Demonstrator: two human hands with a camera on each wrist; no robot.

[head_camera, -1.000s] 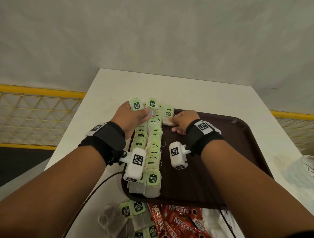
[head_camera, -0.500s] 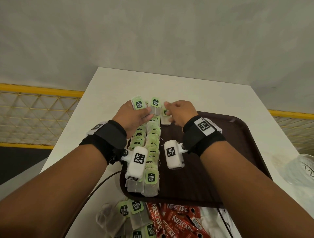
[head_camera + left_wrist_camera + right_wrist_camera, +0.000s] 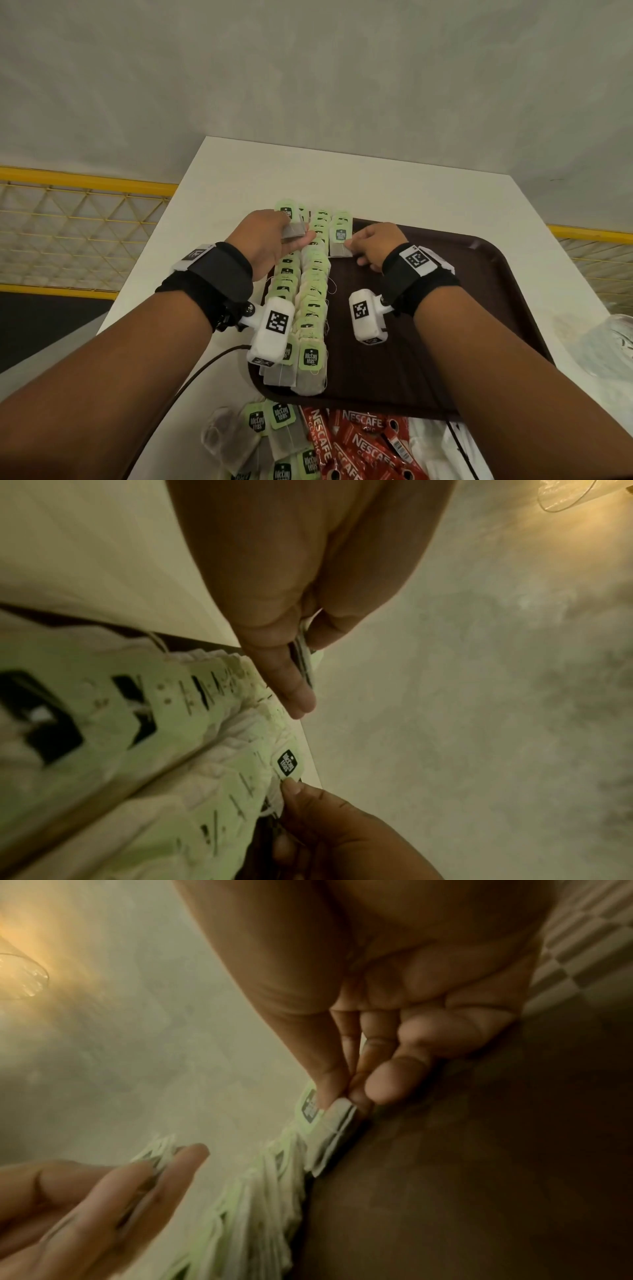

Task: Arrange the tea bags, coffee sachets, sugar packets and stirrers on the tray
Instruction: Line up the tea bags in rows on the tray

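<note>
Two hands are working at the far end of the brown tray (image 3: pixel 479 274), where two long rows of tea bags (image 3: pixel 310 298) are lying along its left side. Half a second ago the right hand (image 3: pixel 375 245) was up beside the left hand at the top of the rows; now it is moving back to the right and setting one tea bag (image 3: pixel 339 240) down flat, just beside the second row. Its thumb and fingertips (image 3: pixel 337 1085) are pinching that bag's edge. The left hand (image 3: pixel 270 236) is still gripping a small stack of tea bags (image 3: pixel 294 230) between thumb and fingers. So a third row of tea bags is getting started, I think. More tea bags (image 3: pixel 270 428) and the red Nescafe coffee sachets (image 3: pixel 363 442) are waiting on the white table (image 3: pixel 342 178) in front of the tray, so lots of the job is left. Sugar packets and stirrers are hard to tell here.
</note>
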